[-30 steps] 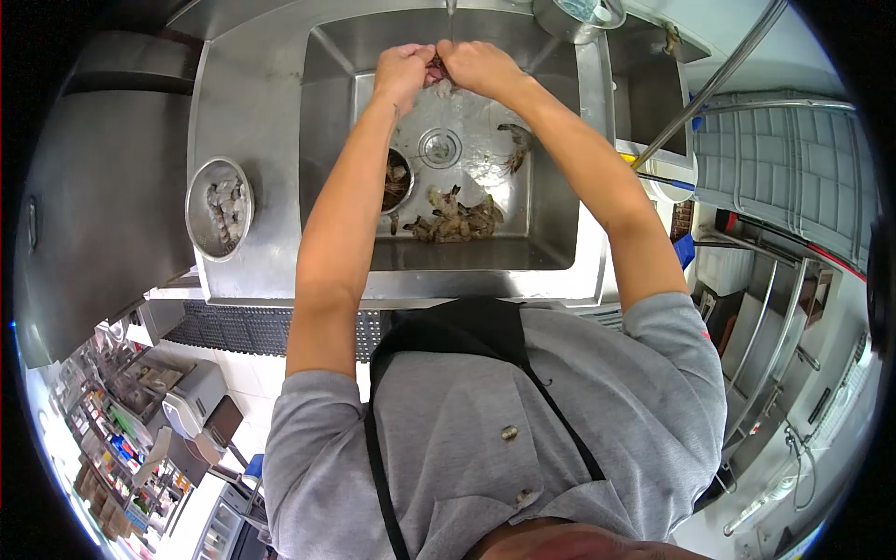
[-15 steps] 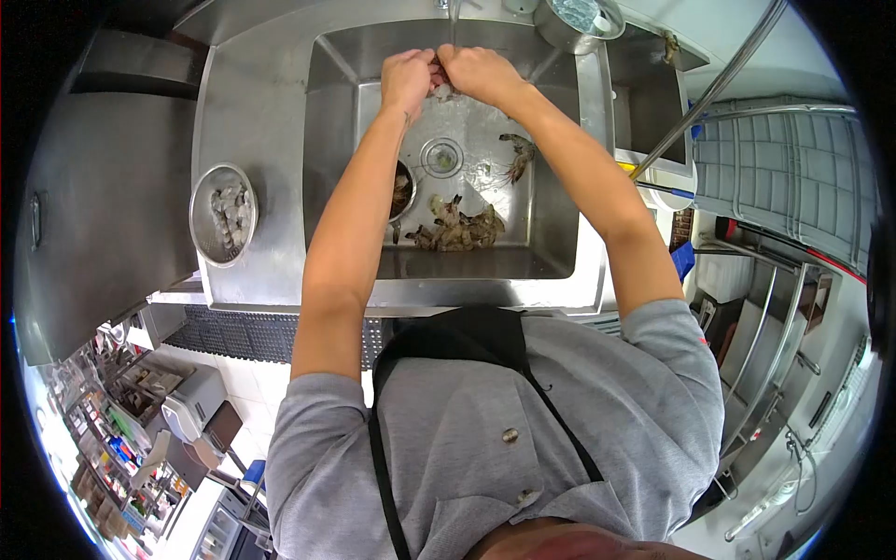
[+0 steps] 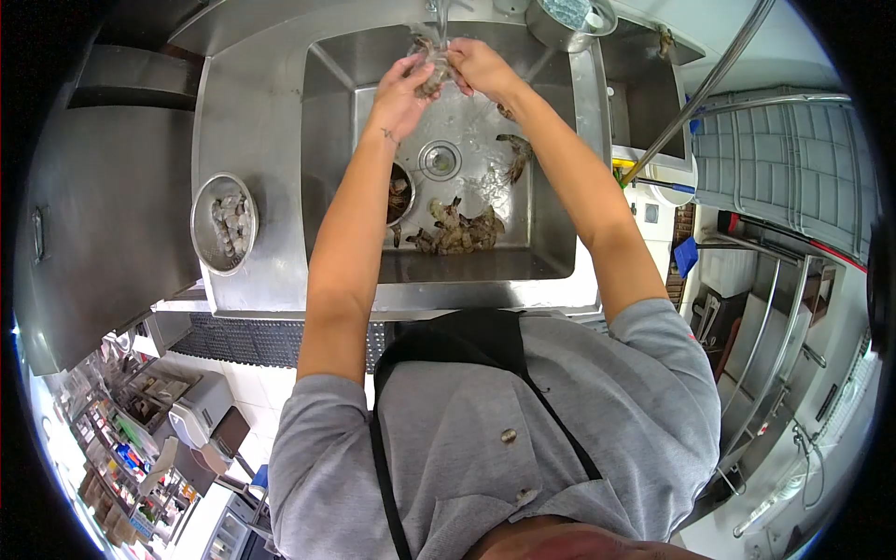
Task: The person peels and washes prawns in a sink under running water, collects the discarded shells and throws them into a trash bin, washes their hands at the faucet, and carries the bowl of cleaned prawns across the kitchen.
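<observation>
At the far end of the steel sink (image 3: 327, 187), both hands are raised under the faucet (image 3: 441, 19). My left hand (image 3: 399, 101) grips a greyish shrimp (image 3: 431, 77) between thumb and fingers. Closed fingers of my right hand (image 3: 479, 67) meet the shrimp's right side; their tips are partly hidden. Water runs down over the shrimp, which looks blurred. A pile of unpeeled shrimp (image 3: 457, 229) lies at the sink's near side. Another shrimp (image 3: 516, 157) rests right of the drain (image 3: 440, 161). My left forearm partly covers a bowl of dark shrimp pieces (image 3: 399, 194).
A perforated metal bowl (image 3: 199, 224) with pale peeled shrimp (image 3: 231, 227) stands on the left counter. At the back right is a metal pot (image 3: 571, 39), beside a second, smaller basin (image 3: 644, 103). A slanting metal pole (image 3: 700, 103) rises at the right.
My hands have drawn slightly apart and my left hand has turned palm-up, bringing the shrimp into plain view under the water. The camera view has shifted slightly.
</observation>
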Tool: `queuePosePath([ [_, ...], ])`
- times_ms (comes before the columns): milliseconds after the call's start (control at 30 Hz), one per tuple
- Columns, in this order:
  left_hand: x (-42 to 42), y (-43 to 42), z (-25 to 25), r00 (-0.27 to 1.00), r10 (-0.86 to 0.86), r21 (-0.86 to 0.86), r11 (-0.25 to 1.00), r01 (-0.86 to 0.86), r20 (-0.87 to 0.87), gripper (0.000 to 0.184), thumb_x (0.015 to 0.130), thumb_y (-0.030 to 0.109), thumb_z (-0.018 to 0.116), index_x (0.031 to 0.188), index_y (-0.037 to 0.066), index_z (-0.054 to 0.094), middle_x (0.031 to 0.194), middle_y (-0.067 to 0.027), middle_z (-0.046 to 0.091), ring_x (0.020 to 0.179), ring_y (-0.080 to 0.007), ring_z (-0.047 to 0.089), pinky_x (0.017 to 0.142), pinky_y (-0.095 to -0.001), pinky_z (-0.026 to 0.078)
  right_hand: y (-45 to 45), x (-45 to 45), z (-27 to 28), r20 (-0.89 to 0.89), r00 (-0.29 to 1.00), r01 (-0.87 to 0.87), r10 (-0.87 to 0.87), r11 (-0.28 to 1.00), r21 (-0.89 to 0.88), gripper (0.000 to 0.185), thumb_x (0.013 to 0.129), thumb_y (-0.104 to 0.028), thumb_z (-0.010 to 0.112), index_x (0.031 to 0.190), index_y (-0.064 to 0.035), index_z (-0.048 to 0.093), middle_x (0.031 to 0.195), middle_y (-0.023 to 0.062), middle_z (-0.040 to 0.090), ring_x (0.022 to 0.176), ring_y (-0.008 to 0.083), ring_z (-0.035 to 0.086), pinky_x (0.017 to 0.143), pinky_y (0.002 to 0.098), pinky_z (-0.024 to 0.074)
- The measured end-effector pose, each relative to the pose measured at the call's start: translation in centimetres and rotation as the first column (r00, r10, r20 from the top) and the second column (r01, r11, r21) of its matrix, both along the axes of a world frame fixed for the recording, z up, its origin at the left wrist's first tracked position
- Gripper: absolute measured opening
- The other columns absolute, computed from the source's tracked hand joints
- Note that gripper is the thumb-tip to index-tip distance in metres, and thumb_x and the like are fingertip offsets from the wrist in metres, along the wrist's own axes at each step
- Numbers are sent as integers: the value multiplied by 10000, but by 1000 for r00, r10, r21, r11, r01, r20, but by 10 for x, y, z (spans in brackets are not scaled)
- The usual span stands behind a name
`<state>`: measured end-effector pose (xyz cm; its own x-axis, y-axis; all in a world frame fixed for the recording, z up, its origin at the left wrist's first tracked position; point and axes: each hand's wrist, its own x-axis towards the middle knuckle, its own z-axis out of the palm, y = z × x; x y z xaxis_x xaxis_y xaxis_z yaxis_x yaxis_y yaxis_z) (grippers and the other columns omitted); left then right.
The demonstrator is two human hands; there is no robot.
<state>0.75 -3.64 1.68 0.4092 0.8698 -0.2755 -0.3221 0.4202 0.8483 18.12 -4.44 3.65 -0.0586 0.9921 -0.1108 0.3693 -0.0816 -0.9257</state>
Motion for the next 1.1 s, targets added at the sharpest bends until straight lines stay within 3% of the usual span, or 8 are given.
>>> queuePosePath([
  [67, -1, -2, 2, 982, -52, -120, 990, 75, 182, 403, 861, 164, 674, 1201, 21, 512, 1040, -91, 592, 967, -178, 571, 833, -309, 466, -3, -1, 6, -232, 973, -17, -18, 989, -147, 214, 875, -183, 545, 923, 23, 575, 727, 252, 613, 699, 446, 585, 624, 447, 483],
  [133, 8, -10, 11, 892, 170, 384, 924, 4, -418, 335, 833, 161, 680, 1115, 16, 571, 1019, -111, 599, 935, -215, 594, 834, -330, 475, -9, -8, 24, -38, 998, 40, -47, 985, -170, 207, 870, -171, 513, 947, 12, 574, 786, 265, 620, 770, 466, 587, 687, 468, 485],
  [167, 8, -11, 14, 892, 169, 383, 924, 5, -420, 335, 833, 161, 680, 1115, 16, 571, 1019, -111, 599, 935, -215, 594, 834, -330, 475, -8, -10, 20, -39, 998, 40, -48, 984, -171, 207, 870, -171, 513, 947, 12, 574, 786, 265, 620, 770, 466, 587, 687, 468, 485],
  [233, 8, -11, 19, 576, 558, 793, 515, 326, -598, 252, 809, 156, 657, 989, -15, 618, 950, -160, 641, 863, -275, 635, 786, -361, 498, -2, -13, 3, 307, 942, 60, -136, 968, 244, 229, 871, -175, 492, 985, 6, 572, 845, 258, 636, 838, 454, 600, 745, 497, 479],
  [433, 21, -11, 30, 510, 526, 711, 642, 286, -680, 210, 807, 147, 605, 889, -46, 616, 842, -245, 648, 782, -423, 628, 725, -458, 496, -6, -22, 5, 337, 932, 17, -135, 944, 329, 269, 879, -195, 492, 1051, -2, 564, 890, 265, 635, 889, 447, 598, 787, 518, 473],
  [767, 7, -13, 27, 438, 342, 544, 665, 512, -831, 247, 856, 198, 548, 911, -41, 583, 894, -284, 624, 873, -473, 588, 774, -514, 462, -13, -17, -2, 487, 872, -71, -49, 972, 225, 263, 880, -259, 507, 1049, -77, 594, 904, 249, 645, 878, 431, 614, 771, 523, 487],
  [1033, -7, -11, 16, 286, 177, 328, 674, 662, -942, 352, 893, 243, 496, 992, -86, 572, 930, -313, 624, 932, -463, 590, 829, -507, 464, -9, -2, -32, 533, 765, 359, -361, 927, 113, 318, 866, -327, 522, 1013, -83, 662, 977, 207, 663, 948, 402, 621, 836, 497, 486],
  [1100, -20, -11, 4, 335, 177, 359, 694, 624, -925, 372, 900, 249, 476, 1030, -88, 564, 989, -306, 618, 973, -447, 586, 833, -496, 467, -15, 12, -41, 567, 777, 291, -274, 955, 62, 332, 868, -341, 512, 1002, -79, 665, 953, 218, 659, 930, 411, 618, 821, 497, 485],
])
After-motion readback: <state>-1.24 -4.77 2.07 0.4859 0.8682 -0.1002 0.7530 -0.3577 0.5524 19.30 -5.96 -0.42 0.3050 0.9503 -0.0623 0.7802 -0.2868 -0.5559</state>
